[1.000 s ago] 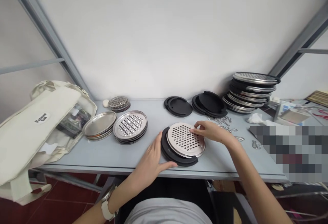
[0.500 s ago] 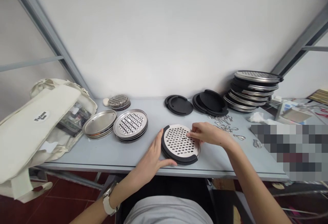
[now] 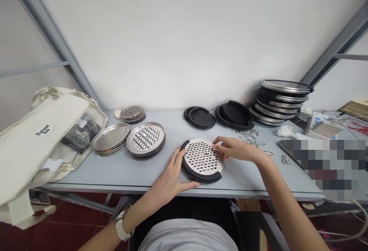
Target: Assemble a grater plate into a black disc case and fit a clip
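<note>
Bracing the black holder [image 3: 198,175] from the left, the left hand [image 3: 169,174] was spread: fingers along the left side, fingertips at the raised rim, thumb out along the near side. The right hand [image 3: 233,149] pinched the slotted disc [image 3: 202,158] at its far right edge, one fingertip on the top face, other fingers curled beside the edge.

Disc lay flat in the holder, slots up; black rim wrapped its left and near sides, metal edge exposed on the right. Both sat near the front edge of the grey table [image 3: 247,178], between the hands.

Left of that: a stack of grater discs [image 3: 145,139], a stack of plain metal discs [image 3: 110,138] just beside it, small grater discs [image 3: 132,112] behind the two. Cream bag [image 3: 54,118] at far left, clear side panel showing contents too blurred to identify.

Behind the holder: two overlapping black discs [image 3: 202,118], then a pile of black holders [image 3: 238,114] to their right. Metal clips [image 3: 250,134] lay loose in front of that pile. Tall stack [image 3: 283,99] of metal discs with black parts stood at back right, crumpled white paper [image 3: 284,131] in front. White-strapped watch [image 3: 123,228] on the left wrist.
</note>
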Tool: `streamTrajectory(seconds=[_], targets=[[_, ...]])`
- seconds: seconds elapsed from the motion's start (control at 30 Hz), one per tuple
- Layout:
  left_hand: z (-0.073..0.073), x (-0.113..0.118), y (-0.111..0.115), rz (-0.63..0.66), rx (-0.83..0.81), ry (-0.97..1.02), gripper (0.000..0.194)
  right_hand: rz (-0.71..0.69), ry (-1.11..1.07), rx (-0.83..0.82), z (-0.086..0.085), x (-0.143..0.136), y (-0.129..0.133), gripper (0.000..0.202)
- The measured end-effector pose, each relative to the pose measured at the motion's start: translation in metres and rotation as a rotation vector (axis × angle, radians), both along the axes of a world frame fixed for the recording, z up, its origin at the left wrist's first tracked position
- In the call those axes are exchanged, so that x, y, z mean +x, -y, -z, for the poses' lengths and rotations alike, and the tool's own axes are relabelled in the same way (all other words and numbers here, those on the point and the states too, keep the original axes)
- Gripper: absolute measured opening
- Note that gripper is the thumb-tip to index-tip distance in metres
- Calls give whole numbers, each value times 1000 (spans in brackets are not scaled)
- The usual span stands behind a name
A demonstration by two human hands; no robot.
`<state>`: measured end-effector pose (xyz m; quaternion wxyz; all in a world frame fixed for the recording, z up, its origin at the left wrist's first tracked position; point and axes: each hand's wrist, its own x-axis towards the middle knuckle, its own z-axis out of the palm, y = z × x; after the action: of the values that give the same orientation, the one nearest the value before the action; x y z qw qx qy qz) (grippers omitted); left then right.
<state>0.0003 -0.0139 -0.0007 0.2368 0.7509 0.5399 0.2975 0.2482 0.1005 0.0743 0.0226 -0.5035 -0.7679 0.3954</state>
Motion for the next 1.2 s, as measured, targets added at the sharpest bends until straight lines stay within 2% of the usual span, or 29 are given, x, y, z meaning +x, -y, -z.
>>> streamTrajectory(seconds=[0.17, 0.3, 0.4, 0.5, 0.6, 0.67, 0.73, 0.8, 0.97, 1.1, 1.2], targets=[[-6, -1, -2, -12, 23, -14, 88, 64, -74, -90, -5, -5, 3, 46], [-18, -4, 1, -12, 38, 95, 61, 67, -304, -111, -16, -2, 7, 59], [-25, -6, 2, -20, 38, 204, 43, 26, -452, -115, -22, 2, 9, 62], [-26, -7, 0, -99, 40, 230, 39, -47, -484, -54, -24, 4, 9, 60], [-26, -4, -2, -179, 52, 263, 42, -4, -451, 46, -22, -1, 8, 66], [-25, -1, -4, -194, 34, 325, 44, 66, -373, 131, -18, -7, 5, 60], [-23, 1, -6, -200, -10, 377, 45, 119, -253, 234, -11, -12, 1, 52], [-20, 3, -8, -211, -56, 400, 46, 108, -162, 288, -1, -16, -5, 51], [-16, 0, -12, -243, -131, 447, 45, 49, -35, 161, 21, -19, -17, 59], [-10, -4, -15, -181, -139, 518, 48, 57, 6, 116, 22, -22, -14, 60], [-3, -7, -19, -189, -128, 520, 56, 64, -21, 86, 18, -18, -13, 51]])
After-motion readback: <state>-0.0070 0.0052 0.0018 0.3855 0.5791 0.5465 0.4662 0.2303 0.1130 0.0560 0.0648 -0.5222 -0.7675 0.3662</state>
